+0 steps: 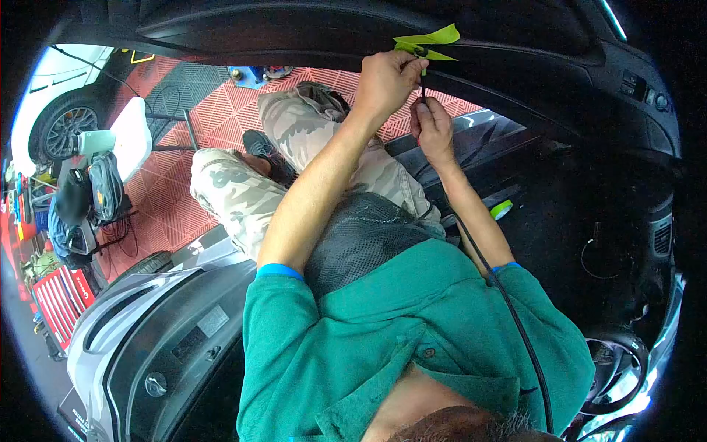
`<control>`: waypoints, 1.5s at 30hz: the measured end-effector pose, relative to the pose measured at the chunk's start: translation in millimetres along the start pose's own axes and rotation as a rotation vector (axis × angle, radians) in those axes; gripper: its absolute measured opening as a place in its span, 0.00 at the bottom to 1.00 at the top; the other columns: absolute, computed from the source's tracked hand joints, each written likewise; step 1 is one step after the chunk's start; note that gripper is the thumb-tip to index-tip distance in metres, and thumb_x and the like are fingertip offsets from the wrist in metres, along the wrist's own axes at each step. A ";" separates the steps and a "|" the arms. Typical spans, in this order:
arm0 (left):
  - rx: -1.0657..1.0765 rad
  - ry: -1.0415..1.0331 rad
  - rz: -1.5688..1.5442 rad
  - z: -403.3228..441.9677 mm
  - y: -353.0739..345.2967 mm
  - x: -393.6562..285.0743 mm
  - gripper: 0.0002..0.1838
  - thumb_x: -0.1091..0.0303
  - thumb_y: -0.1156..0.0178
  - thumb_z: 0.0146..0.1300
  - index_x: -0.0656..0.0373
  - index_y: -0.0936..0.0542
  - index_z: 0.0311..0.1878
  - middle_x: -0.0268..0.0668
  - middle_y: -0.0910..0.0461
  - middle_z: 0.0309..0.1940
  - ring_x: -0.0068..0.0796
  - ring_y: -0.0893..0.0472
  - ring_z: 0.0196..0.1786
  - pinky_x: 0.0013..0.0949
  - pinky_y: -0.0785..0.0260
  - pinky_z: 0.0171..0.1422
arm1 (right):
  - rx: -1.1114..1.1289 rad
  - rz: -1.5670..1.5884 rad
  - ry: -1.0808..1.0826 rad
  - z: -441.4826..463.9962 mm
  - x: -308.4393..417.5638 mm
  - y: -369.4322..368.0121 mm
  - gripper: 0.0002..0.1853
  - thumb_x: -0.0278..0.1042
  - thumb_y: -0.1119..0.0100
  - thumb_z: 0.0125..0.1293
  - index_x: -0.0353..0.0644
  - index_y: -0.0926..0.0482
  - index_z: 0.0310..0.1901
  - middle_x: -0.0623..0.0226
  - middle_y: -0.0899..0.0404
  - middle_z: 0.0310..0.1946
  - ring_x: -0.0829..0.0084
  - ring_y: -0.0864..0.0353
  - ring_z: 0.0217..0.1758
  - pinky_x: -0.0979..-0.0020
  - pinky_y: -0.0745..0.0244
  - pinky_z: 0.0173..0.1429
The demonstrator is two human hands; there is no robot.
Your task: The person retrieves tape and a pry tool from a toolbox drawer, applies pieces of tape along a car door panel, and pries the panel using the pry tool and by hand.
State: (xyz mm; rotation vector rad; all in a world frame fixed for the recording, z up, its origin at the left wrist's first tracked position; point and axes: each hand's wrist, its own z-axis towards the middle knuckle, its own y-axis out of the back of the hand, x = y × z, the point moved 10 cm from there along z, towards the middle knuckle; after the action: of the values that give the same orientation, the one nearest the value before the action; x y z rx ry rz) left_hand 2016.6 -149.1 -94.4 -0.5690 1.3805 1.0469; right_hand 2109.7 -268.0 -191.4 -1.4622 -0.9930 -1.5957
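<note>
Strips of yellow-green tape [440,37] stick out from the dark trim panel [280,26] at the top. My left hand [387,82] is raised against that panel, thumb and fingers pinched at the tape, around the upper end of a thin black cable [423,87]. Just below, my right hand [433,127] is closed with its fingers around the same dark line. Its exact end is hidden by my left fingertips. A black cord [517,324] runs from under my right forearm down across my shoulder; whether it joins the cable I cannot tell.
A roll of yellow-green tape [501,210] lies on the dark surface to my right. A steering wheel [615,376] is at the lower right. On the left are a silver car body panel [140,324], a red tool chest [62,298] and a white chair [134,140] on red floor tiles [166,199].
</note>
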 end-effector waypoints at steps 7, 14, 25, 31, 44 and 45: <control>-0.007 0.027 -0.101 -4.9 2.8 7.4 0.14 0.64 0.30 0.69 0.69 0.12 0.41 0.42 0.12 0.26 0.25 0.12 0.28 0.30 0.22 0.32 | 0.145 0.376 -0.180 -12.2 -10.3 -12.6 0.14 0.38 0.52 0.83 0.41 0.26 0.37 0.74 0.33 0.23 0.83 0.36 0.20 0.77 0.41 0.24; 0.013 0.115 -0.201 -13.4 -0.1 15.1 0.15 0.63 0.30 0.69 0.70 0.13 0.44 0.41 0.12 0.29 0.24 0.13 0.30 0.29 0.21 0.34 | 0.253 0.509 -0.362 -35.9 6.8 -15.7 0.13 0.43 0.50 0.83 0.42 0.27 0.45 0.74 0.32 0.27 0.83 0.36 0.22 0.78 0.38 0.26; 0.131 0.177 -0.322 -15.9 -15.0 10.4 0.13 0.64 0.30 0.71 0.67 0.13 0.40 0.34 0.14 0.27 0.20 0.18 0.27 0.26 0.24 0.33 | 0.132 0.672 -0.545 -69.6 43.5 -29.0 0.12 0.43 0.50 0.83 0.43 0.26 0.45 0.74 0.31 0.29 0.82 0.33 0.24 0.77 0.34 0.26; 0.150 0.310 -0.491 -17.1 -15.5 7.2 0.12 0.64 0.29 0.70 0.64 0.13 0.37 0.33 0.17 0.24 0.19 0.19 0.25 0.24 0.26 0.32 | 0.073 0.687 -0.603 -72.2 97.9 -32.9 0.13 0.43 0.50 0.83 0.42 0.26 0.45 0.75 0.31 0.28 0.83 0.33 0.23 0.78 0.34 0.25; 0.061 0.028 -0.141 4.9 -3.0 10.5 0.12 0.63 0.28 0.67 0.65 0.10 0.41 0.39 0.13 0.25 0.22 0.17 0.28 0.32 0.25 0.34 | 0.153 0.693 -0.358 -40.3 21.9 -47.9 0.11 0.41 0.51 0.84 0.43 0.29 0.43 0.72 0.30 0.30 0.78 0.30 0.27 0.73 0.28 0.32; 0.053 0.029 -0.128 6.3 -1.5 11.5 0.12 0.63 0.28 0.67 0.65 0.10 0.41 0.39 0.13 0.25 0.22 0.17 0.27 0.32 0.25 0.34 | 0.150 0.685 -0.332 -36.3 18.6 -48.6 0.11 0.41 0.51 0.84 0.43 0.29 0.43 0.72 0.30 0.31 0.78 0.30 0.27 0.73 0.28 0.32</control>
State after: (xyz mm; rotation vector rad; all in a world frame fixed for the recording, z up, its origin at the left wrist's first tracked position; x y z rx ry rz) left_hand 2019.5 -141.5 -104.7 -0.6268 1.3743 0.8999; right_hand 2049.2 -280.6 -177.5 -1.7443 -0.6535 -0.7906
